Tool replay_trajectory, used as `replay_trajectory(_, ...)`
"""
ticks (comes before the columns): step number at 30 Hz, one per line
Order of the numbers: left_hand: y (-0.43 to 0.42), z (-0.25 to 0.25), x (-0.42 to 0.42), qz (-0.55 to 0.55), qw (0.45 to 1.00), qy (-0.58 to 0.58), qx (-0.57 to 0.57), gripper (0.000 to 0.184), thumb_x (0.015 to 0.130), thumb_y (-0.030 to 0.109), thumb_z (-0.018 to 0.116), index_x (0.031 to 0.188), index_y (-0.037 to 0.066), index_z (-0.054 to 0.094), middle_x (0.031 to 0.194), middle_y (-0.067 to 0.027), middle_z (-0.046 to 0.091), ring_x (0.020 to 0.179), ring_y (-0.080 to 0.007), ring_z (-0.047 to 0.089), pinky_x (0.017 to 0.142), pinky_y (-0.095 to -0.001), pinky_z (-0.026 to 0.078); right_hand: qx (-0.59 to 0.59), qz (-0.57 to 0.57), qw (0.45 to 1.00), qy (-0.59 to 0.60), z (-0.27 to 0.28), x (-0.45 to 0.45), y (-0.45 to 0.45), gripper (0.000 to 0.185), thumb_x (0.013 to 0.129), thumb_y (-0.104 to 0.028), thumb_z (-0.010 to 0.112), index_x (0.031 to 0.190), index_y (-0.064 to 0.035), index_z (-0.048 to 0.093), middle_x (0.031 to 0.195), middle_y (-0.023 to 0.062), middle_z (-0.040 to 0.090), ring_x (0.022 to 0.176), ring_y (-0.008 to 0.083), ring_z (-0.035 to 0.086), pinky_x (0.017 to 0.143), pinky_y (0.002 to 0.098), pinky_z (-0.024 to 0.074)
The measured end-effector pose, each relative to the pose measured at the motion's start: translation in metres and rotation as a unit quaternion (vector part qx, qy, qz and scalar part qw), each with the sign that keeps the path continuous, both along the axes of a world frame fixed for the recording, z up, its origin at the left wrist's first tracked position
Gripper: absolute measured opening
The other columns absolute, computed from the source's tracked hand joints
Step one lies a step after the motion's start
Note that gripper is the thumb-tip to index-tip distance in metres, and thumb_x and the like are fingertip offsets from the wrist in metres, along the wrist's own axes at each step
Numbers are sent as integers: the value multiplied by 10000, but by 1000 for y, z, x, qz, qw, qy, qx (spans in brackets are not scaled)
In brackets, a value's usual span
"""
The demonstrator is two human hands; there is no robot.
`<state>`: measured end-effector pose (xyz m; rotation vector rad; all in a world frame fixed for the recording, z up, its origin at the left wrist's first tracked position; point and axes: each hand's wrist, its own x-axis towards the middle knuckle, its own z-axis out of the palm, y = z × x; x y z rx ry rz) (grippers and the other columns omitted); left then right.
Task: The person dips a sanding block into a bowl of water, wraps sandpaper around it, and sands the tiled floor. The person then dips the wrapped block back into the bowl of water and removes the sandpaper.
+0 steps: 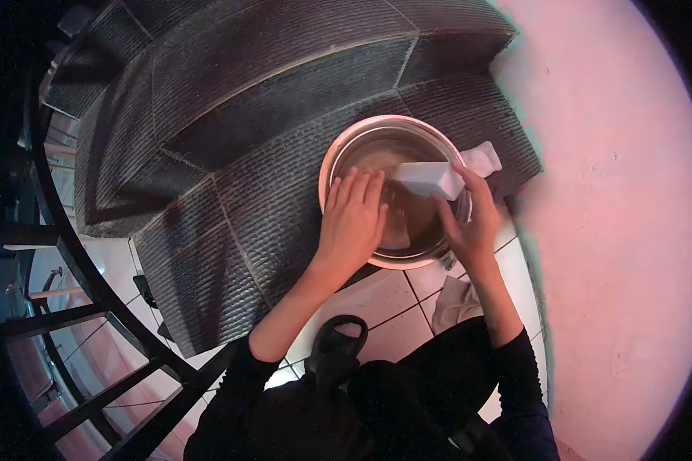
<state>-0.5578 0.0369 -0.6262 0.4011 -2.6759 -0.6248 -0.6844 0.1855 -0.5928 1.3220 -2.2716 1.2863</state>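
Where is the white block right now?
In the head view, the white block is at the right half of the round basin, held by the fingers of the right hand, with the left hand to its left.

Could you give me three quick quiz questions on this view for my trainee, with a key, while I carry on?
1. Which of the person's hands holds the white block?
2. True or false: the left hand is clenched into a fist.
3. Fill in the colour: the liquid in the basin looks ____.

Key:
1. The right hand.
2. False; its fingers are extended.
3. Brownish.
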Motion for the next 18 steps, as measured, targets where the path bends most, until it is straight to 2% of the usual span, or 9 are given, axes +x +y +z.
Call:
replay_trajectory(4,-1,-2,0,24,998,6,-50,471,837,182,552,1256,-16,464,1267,-185,487,1274,-346,373,1068,-468,267,8,42,998,-47,2,6,2,522,703,17,710,1192,-38,535,1133,150,579,1009,295,593,844,339,477)
replay_trajectory(8,0,-3,1,36,998,-13,-51,498,788,132,543,1260,-6,467,1277,-164,486,1292,-349,347,1077,-461,254,23,21,999,8,7,3,6,520,696,18,711,1184,-36,543,1145,144,581,1030,288,593,842,339,488)
replay_trajectory(13,0,0,1,29,998,-16,-44,537,757,132,547,1272,8,464,1292,-145,480,1297,-342,341,1087,-447,238,26,55,998,-27,14,11,3,518,692,35,700,1182,-47,552,1135,148,585,1035,295,587,848,350,486)
replay_trajectory(16,0,-1,1,25,998,-17,-49,545,752,134,547,1277,14,463,1299,-140,475,1300,-334,338,1092,-442,229,28,43,998,-26,9,12,-2,512,695,18,722,1178,-28,558,1103,152,606,994,267,607,837,331,480)
replay_trajectory(18,0,0,1,26,998,-13,-47,548,751,135,547,1279,16,462,1302,-138,473,1301,-330,337,1094,-441,225,46,15,998,40,6,8,-1,514,691,2,735,1175,-35,565,1098,151,609,981,262,613,816,328,487)
